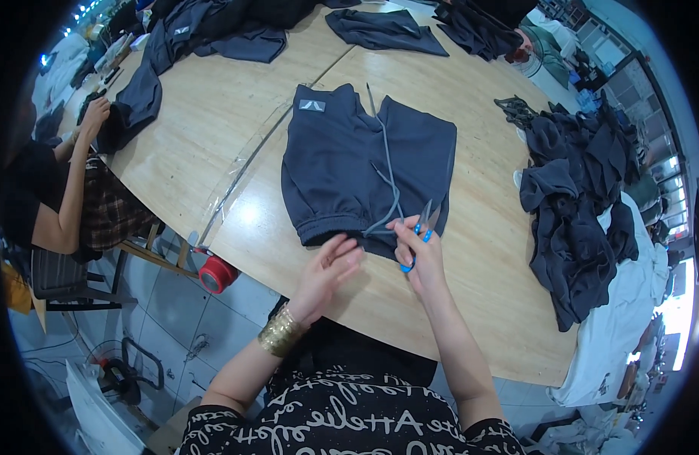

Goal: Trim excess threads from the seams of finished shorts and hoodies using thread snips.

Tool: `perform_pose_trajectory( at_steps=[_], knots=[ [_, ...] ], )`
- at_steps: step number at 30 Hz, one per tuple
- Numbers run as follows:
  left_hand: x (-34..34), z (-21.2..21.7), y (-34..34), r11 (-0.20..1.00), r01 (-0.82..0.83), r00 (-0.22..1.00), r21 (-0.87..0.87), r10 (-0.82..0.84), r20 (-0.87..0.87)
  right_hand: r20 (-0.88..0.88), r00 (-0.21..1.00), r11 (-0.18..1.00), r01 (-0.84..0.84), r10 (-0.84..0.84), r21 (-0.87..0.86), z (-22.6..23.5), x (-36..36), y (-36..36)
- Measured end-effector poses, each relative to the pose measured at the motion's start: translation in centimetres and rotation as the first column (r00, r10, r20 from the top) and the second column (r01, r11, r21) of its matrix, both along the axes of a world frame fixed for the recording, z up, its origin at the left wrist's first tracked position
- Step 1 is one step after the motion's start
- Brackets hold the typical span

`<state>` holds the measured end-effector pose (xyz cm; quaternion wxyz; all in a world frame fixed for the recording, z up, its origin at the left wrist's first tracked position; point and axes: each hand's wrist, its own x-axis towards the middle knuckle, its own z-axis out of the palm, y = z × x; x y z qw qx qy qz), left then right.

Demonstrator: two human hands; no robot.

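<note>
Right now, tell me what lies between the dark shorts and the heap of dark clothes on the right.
In the head view, only bare wooden table lies between the dark shorts and the heap of dark clothes; the right hand with blue-handled scissors sits nearer the shorts' waistband.

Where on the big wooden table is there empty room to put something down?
Bare wood lies left of the dark shorts, beyond the clear plastic strip, and between the shorts and the heap of dark clothes. The far edge is crowded with more dark garments.
</note>
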<state>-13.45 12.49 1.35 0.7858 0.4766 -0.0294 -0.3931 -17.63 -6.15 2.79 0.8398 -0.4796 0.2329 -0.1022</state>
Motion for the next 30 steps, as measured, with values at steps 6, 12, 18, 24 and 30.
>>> perform_pose_trajectory(
  at_steps=[6,12,18,24,30],
  knots=[
    [3.0,-0.1,-3.0,0.831,-0.485,0.872,-0.270,0.437,-0.221,0.002,0.989,0.970,-0.146,0.149,-0.194,0.1,-3.2,0.9],
    [8.0,-1.7,-0.8,0.703,-0.607,0.794,-0.370,0.553,-0.252,-0.007,0.981,0.981,0.193,-0.193,-0.022,0.6,-7.4,-3.4],
    [9.9,-1.9,-0.1,0.732,-0.562,0.825,-0.386,0.533,-0.190,-0.030,0.914,0.911,0.405,-0.404,0.077,1.3,-12.2,-6.1],
    [10.0,-2.5,-0.1,0.750,-0.550,0.834,-0.367,0.513,-0.202,0.072,0.768,0.771,0.636,-0.636,0.033,1.7,-18.7,-16.3],
    [9.9,-2.4,0.5,0.747,-0.554,0.832,-0.367,0.515,-0.207,-0.447,0.600,0.133,-0.493,-0.663,-0.860,4.9,-13.5,-15.7]
  ],
)
